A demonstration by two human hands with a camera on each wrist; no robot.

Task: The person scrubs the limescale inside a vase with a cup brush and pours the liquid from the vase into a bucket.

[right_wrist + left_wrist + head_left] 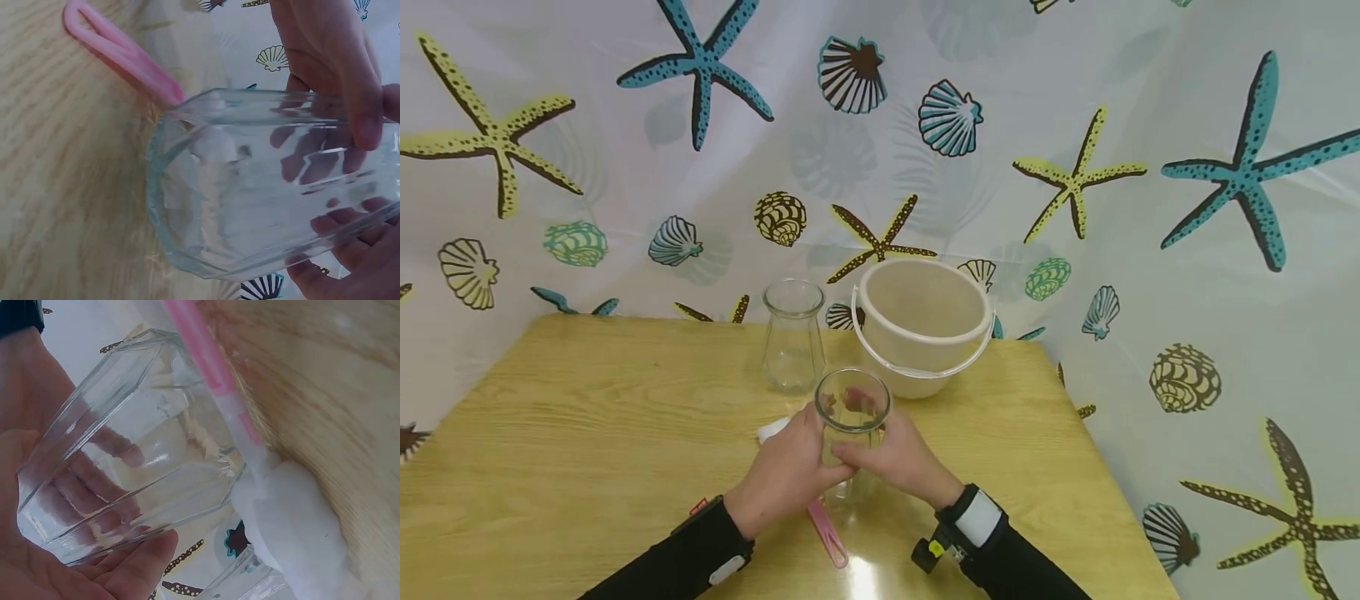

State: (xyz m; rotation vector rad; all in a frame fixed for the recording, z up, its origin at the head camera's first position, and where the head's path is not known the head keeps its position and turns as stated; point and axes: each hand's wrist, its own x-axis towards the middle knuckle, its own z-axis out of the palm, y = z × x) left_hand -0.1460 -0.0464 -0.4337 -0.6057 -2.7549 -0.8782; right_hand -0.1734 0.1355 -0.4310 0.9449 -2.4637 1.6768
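Note:
A clear, faceted glass vase (854, 423) is held between both hands, its round mouth facing up. My left hand (788, 468) grips its left side, fingers curled round the glass. From the other side my right hand (912, 463) grips it too, thumb across the front. Beneath and behind the vase lies a sponge brush with a pink handle (829, 535) and a white sponge head (294, 525). In the right wrist view, the vase's thick base (165, 206) is close to the tabletop; whether they touch I cannot tell.
A second glass vase (793, 354) stands upright at the back of the wooden table (587, 433). To its right is a white bucket (917, 354), its handle lowered toward the front. A curtain (895, 167) with starfish and shells hangs behind and along the right.

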